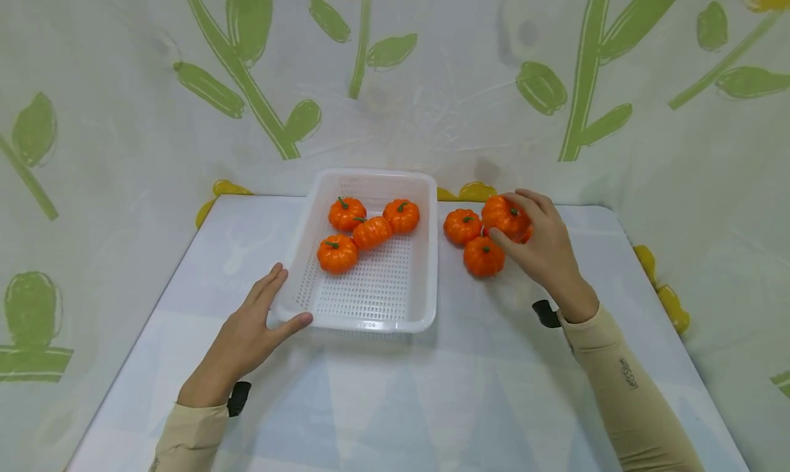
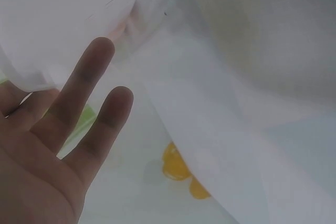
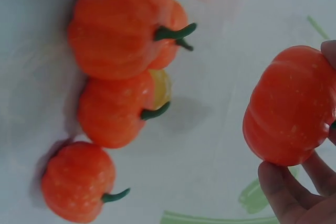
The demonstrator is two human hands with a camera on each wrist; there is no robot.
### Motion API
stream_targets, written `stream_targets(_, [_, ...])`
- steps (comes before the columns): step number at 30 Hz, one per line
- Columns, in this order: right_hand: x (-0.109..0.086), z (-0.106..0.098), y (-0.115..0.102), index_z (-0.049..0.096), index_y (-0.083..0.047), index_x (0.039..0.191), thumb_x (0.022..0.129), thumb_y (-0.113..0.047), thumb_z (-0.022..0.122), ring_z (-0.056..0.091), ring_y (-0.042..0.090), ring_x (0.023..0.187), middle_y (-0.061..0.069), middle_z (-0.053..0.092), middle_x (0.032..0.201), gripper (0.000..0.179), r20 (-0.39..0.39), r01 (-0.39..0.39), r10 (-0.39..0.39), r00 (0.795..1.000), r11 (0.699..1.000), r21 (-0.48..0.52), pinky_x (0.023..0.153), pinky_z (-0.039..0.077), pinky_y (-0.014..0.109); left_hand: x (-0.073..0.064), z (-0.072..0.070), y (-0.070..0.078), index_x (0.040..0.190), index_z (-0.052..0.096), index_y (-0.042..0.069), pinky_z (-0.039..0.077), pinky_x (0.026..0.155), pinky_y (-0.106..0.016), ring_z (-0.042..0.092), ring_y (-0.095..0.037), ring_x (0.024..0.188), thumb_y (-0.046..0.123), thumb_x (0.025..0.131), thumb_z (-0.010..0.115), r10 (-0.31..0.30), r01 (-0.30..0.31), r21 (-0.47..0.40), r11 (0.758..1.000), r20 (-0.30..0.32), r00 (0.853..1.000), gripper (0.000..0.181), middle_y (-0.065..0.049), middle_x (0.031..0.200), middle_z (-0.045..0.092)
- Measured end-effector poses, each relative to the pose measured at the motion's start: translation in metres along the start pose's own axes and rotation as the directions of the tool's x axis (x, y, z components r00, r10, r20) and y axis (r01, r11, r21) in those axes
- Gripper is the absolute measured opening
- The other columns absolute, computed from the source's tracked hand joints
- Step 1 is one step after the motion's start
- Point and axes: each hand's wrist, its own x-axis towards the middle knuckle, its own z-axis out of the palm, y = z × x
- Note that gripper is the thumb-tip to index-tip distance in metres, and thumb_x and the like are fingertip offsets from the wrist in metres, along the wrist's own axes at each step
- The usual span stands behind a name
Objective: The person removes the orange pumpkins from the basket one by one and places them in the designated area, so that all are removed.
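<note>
My right hand (image 1: 543, 242) grips a small orange pumpkin (image 3: 289, 106) between thumb and fingers, above the right-hand group. Close by on the table are other pumpkins (image 1: 484, 256) with green stems, one partly hidden behind the hand. The right wrist view shows the held pumpkin apart from a row of several more (image 3: 113, 111). A white perforated plastic basket (image 1: 364, 324) holds several pumpkins (image 1: 337, 254) toward its back and left. At the basket's front left corner is my left hand (image 1: 247, 338), fingers extended along the side and thumb at the front rim.
The white table (image 1: 395, 396) has a pale blue triangle pattern. Behind it hangs a light cloth backdrop (image 1: 426, 129) with green plants, close to the table's back edge. Yellow printed flowers (image 1: 660, 287) show beyond the table's edges.
</note>
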Motion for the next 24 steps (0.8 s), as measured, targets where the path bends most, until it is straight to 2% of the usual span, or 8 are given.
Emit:
stream_targets(5, [-0.009,-0.004,0.017,0.064,-0.008,0.134,0.084,-0.022,0.083,0.05,0.035,0.128,0.014,0.052,0.142,0.055,-0.006,-0.013,0.013,1.0,1.0,-0.024,0.104,0.045,0.059,0.0,0.0,-0.001,0.165,0.013,0.022,0.029,0.111,-0.069,0.024,-0.04,0.15,0.065,0.091,0.064,-0.004,0.004,-0.005,1.0,0.003,1.0,0.099,0.003,0.17,0.008])
stream_targets(12, [-0.024,-0.009,0.038,0.064,-0.007,0.133,0.082,-0.022,0.086,0.047,0.04,0.131,0.018,0.051,0.143,0.058,0.02,-0.095,0.097,0.995,0.992,-0.087,0.106,0.04,0.062,0.0,0.0,0.0,0.165,0.014,0.022,0.029,0.111,-0.069,0.024,-0.04,0.15,0.064,0.091,0.065,0.001,0.0,-0.012,1.0,0.002,1.0,0.099,0.004,0.17,0.008])
stream_targets(24, [-0.046,-0.008,0.062,0.061,-0.003,0.133,0.084,-0.022,0.084,0.044,0.047,0.13,0.026,0.05,0.142,0.057,0.059,-0.131,0.139,0.988,0.983,-0.128,0.104,0.038,0.067,0.0,0.0,0.0,0.165,0.013,0.022,0.029,0.111,-0.069,0.024,-0.041,0.15,0.067,0.09,0.063,-0.012,0.012,-0.004,1.0,0.009,1.0,0.101,0.002,0.17,0.008])
